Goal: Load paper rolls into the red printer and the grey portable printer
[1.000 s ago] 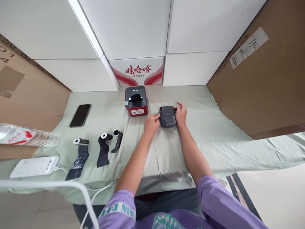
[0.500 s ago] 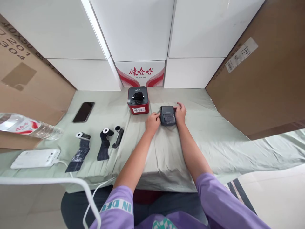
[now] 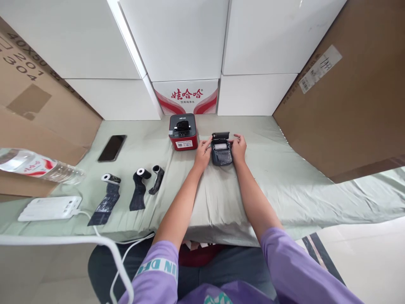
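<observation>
A small black portable receipt printer (image 3: 222, 158) lies on the cloth in front of me, its lid (image 3: 220, 135) raised at the back. Inside the bay shows a white paper roll (image 3: 220, 146). My left hand (image 3: 203, 155) grips the printer's left side, fingertips up by the lid. On the opposite side my right hand (image 3: 238, 148) holds the body, with one finger lifted off behind. A red and black desktop printer (image 3: 184, 137) stands just left of them, beyond my left hand.
Leftward on the cloth lie several things: a phone (image 3: 112, 148), three dark paper rolls (image 3: 110, 178), a white power bank (image 3: 49, 208) with a cable. A water bottle (image 3: 41, 166) is at far left. White boxes (image 3: 186, 97) wall the back; cardboard boxes (image 3: 348, 105) flank the sides.
The printer's lid has swung from closed to open, baring the paper roll. My left fingers have shifted upward toward the lid; my right hand stays at the right side.
</observation>
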Motion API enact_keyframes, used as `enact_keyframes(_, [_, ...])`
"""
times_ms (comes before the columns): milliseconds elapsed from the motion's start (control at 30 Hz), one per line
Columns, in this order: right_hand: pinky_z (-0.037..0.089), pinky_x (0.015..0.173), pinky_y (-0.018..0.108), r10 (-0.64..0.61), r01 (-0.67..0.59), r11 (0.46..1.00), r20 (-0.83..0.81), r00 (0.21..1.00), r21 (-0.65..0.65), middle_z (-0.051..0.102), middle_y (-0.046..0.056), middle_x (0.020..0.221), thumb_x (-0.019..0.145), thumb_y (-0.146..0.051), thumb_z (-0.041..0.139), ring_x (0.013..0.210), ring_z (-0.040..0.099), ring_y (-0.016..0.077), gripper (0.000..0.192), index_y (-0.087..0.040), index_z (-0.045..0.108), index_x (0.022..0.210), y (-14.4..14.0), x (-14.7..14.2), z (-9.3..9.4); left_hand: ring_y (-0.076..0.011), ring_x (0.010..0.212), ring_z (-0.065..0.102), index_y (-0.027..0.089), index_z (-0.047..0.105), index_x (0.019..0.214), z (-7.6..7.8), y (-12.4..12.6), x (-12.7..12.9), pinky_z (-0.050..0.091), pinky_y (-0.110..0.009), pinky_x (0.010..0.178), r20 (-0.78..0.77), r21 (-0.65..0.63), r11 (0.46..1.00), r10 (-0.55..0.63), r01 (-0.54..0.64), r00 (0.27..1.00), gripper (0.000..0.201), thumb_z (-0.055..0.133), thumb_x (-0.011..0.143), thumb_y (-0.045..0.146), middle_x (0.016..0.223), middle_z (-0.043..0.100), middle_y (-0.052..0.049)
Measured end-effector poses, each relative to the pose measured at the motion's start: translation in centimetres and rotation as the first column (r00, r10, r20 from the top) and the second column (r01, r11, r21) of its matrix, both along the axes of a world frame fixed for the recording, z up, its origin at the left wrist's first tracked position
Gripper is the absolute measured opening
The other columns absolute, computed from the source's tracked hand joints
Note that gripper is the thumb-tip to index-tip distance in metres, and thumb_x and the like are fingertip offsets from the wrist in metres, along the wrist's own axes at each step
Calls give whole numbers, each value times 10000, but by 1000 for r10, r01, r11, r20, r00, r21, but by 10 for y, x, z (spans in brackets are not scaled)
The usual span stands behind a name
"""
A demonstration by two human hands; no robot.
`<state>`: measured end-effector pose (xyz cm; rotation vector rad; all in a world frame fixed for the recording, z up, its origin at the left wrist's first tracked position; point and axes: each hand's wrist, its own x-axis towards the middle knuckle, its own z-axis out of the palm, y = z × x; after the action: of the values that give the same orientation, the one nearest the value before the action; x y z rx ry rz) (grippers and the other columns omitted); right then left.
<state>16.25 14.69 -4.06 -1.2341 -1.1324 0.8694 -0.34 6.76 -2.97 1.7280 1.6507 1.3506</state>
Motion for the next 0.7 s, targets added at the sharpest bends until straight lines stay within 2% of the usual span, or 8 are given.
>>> enact_keyframes(67, [537, 782, 372, 11, -11, 1000, 2, 1000, 3, 710, 22, 761, 776, -261, 433, 710, 654, 208, 340, -198, 571, 1080, -1, 0, 0, -152, 1238, 575, 233, 555, 1501, -1, 3, 1, 431, -258, 1084, -4, -21, 1000, -20, 20, 1000, 533, 416, 994, 150, 1289, 580, -89])
enact_keyframes(133, [535, 789, 372, 11, -11, 1000, 13, 1000, 15, 713, 25, 765, 784, -266, 437, 722, 655, 210, 333, -200, 571, 1082, -2, 0, 1, -153, 1275, 558, 242, 551, 1502, -2, 3, 2, 422, -263, 1102, -23, -34, 999, -27, 26, 999, 522, 410, 1005, 164, 1319, 573, -90])
enact_keyframes(267, [528, 813, 371, -9, 8, 1000, 44, 999, 25, 710, 32, 776, 783, -264, 447, 735, 651, 211, 306, -201, 569, 1056, -2, -1, 2, -185, 1189, 596, 165, 734, 1230, 4, 0, 2, 488, -263, 999, -96, -2, 999, -32, 32, 995, 348, 492, 987, 223, 1296, 591, -117])
enact_keyframes(367, [525, 806, 366, 6, -7, 1000, 33, 999, 7, 707, 26, 773, 781, -258, 449, 733, 655, 210, 316, -201, 564, 1070, 0, -1, 1, -178, 1054, 624, 136, 713, 1265, 19, 6, 1, 509, -263, 919, -135, 30, 1000, -2, 6, 991, 359, 530, 976, 246, 1286, 608, -127])
enact_keyframes(433, [523, 794, 361, 19, -19, 1000, 13, 1000, 3, 705, 21, 767, 781, -257, 447, 734, 660, 210, 323, -199, 562, 1078, 1, -1, -1, -164, 950, 629, 149, 647, 1380, 34, 14, 0, 513, -265, 863, -158, -8, 1000, 5, -6, 987, 430, 522, 977, 232, 1266, 639, -114])
enact_keyframes(500, [521, 796, 361, 22, -22, 1000, 1, 1000, 15, 704, 18, 763, 780, -252, 448, 743, 666, 211, 319, -199, 564, 1072, 2, -1, -2, -162, 902, 634, 176, 640, 1392, 50, 21, 1, 507, -270, 850, -210, -60, 998, -37, 25, 977, 447, 531, 959, 194, 1230, 687, -87])
enact_keyframes(600, [520, 814, 361, 25, -25, 999, 2, 1000, 38, 701, 10, 750, 776, -236, 453, 755, 668, 210, 309, -205, 564, 1063, 3, -1, -4, -183, 924, 660, 202, 711, 1244, 68, 28, 3, 497, -290, 875, -354, -94, 994, -88, 58, 931, 356, 571, 919, 162, 1141, 746, -57])
enact_keyframes(700, [519, 819, 362, 27, -27, 998, 7, 1000, 49, 690, -3, 729, 774, -225, 453, 742, 662, 206, 295, -214, 560, 1048, 3, -1, -5, -212, 993, 676, 229, 738, 1081, 80, 30, 6, 499, -305, 873, -533, -114, 992, -102, 48, 840, 230, 595, 906, 185, 1092, 756, -52])
